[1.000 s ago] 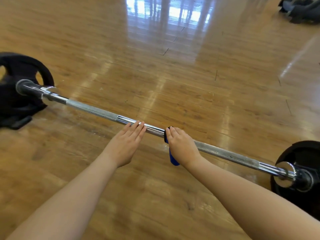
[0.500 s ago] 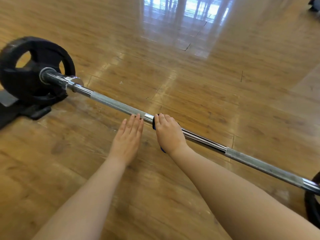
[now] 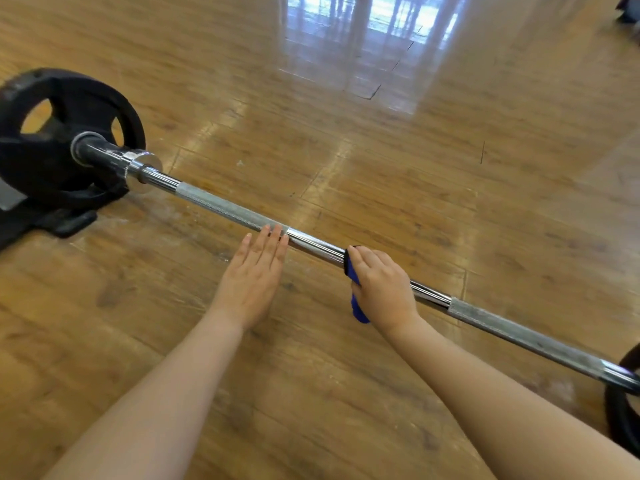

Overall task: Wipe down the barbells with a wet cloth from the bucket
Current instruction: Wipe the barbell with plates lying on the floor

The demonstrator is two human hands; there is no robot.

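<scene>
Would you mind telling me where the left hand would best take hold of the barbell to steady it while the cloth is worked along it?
Probably the knurled stretch of the barbell just beyond the left hand, taken from above with fingers curled over. The bar lies low over the floor, leaving little room underneath, and the rough section should slip less than the smooth chrome. That stays clear of the right hand and blue cloth.

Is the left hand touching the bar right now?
Touching. In the head view, the left hand lies flat and open, its fingertips resting on the bar with no gap visible.
</scene>
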